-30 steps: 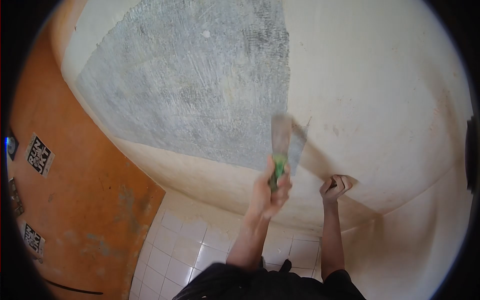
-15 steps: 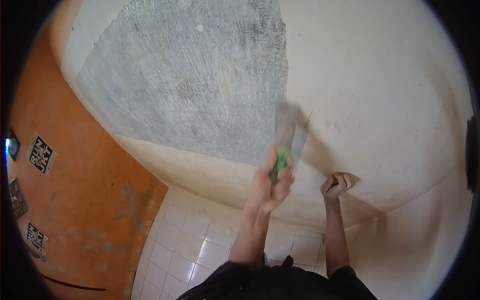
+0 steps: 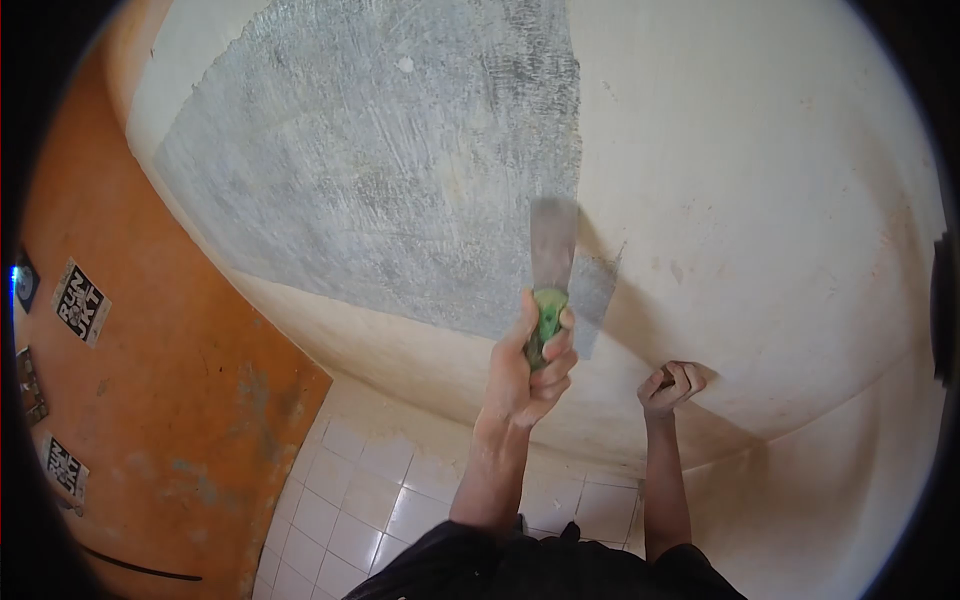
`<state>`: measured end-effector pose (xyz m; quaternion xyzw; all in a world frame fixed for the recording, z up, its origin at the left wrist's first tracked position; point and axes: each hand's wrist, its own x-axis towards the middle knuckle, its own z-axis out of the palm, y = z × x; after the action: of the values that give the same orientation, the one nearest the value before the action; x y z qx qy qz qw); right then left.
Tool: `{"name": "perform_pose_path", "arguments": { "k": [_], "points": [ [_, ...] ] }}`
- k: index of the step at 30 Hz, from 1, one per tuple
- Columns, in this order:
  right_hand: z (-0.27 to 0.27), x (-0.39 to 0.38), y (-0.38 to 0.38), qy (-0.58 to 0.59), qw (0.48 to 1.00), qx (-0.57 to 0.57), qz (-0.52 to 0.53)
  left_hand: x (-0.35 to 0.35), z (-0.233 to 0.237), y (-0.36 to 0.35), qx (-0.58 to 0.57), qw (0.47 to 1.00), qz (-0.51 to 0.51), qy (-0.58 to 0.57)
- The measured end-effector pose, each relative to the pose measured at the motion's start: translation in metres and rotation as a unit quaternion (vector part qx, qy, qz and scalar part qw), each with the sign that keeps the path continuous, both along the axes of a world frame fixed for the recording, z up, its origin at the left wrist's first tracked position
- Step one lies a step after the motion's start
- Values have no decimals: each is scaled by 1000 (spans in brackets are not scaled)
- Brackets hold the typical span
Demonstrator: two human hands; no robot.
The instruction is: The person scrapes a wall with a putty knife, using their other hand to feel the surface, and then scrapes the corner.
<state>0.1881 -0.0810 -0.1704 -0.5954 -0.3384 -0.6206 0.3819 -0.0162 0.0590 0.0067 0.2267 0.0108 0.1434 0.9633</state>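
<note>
My left hand (image 3: pixel 530 365) is closed round the green handle of a scraper (image 3: pixel 554 240). Its wide metal blade points up the wall, in front of the right edge of a rough grey patch (image 3: pixel 400 170); whether it touches the surface I cannot tell. Lower right, my right hand (image 3: pixel 672 386) is a closed fist close to the pale wall (image 3: pixel 740 200). Something small and brownish shows between its thumb and fingers, too hidden to name.
An orange wall (image 3: pixel 170 350) with stickers (image 3: pixel 82 302) stands at the left. White floor tiles (image 3: pixel 350 500) show below, and a dark object (image 3: pixel 943 310) is at the far right edge.
My left hand and the scraper have shifted left and slightly down, and the blade is less blurred. My right hand has dropped slightly in view and stays closed.
</note>
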Motion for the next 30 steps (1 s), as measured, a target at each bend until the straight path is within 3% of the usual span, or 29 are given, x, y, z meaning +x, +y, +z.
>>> {"name": "perform_pose_path", "arguments": {
  "k": [3, 5, 8, 14, 21, 24, 30],
  "points": [
    [-6, 3, -3, 6, 1000, -9, 6, 4, 12, -3, 17, 1000, 21, 8],
    [-6, 3, -9, -1, 1000, -29, 3, -5, -13, -8, 21, 999, 26, 25],
    [-6, 6, -7, -2, 999, -40, 3, -10, -27, -11, -31, 998, -47, 27],
    [-8, 5, -6, 2, 1000, -24, 15, 9, 20, 3, 29, 1000, 3, -5],
    [-8, 5, -6, 6, 999, -39, -3, -7, -33, -16, -40, 996, -70, 44],
    [-15, 3, -5, 15, 1000, -25, 0, -10, -11, -17, -30, 996, -72, 46],
    [-8, 6, -6, 12, 1000, -27, 3, -1, -20, -16, -39, 995, -82, 43]
  ]
}}
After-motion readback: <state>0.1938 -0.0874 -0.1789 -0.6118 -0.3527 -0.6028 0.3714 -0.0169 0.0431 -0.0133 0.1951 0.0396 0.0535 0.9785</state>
